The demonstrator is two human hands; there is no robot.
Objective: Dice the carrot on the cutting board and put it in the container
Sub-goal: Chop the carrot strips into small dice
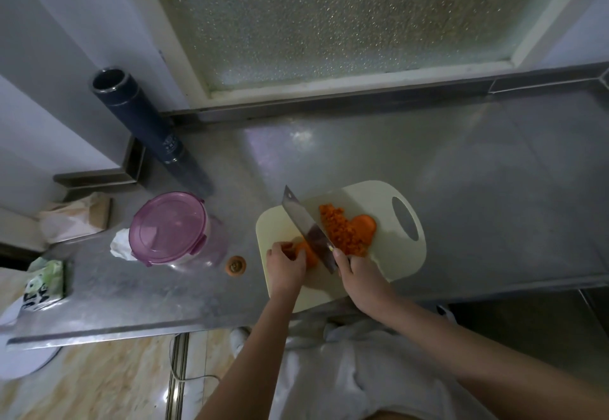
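A cream cutting board (392,254) lies on the steel counter. My left hand (286,264) holds down an uncut carrot piece (308,253) at the board's left side. My right hand (356,274) grips the handle of a cleaver (308,226), whose blade stands against the carrot piece. To the right of the blade sits a heap of diced carrot (342,230) and a larger carrot slice (364,225). A clear container with a purple lid (168,226) stands left of the board, its lid on.
A carrot end (235,265) lies on the counter between container and board. A dark tall cylinder (148,129) leans at the back left. A crumpled tissue (120,244), a paper bag (77,218) and a green packet (44,283) sit at the left. The counter's front edge runs just below the board.
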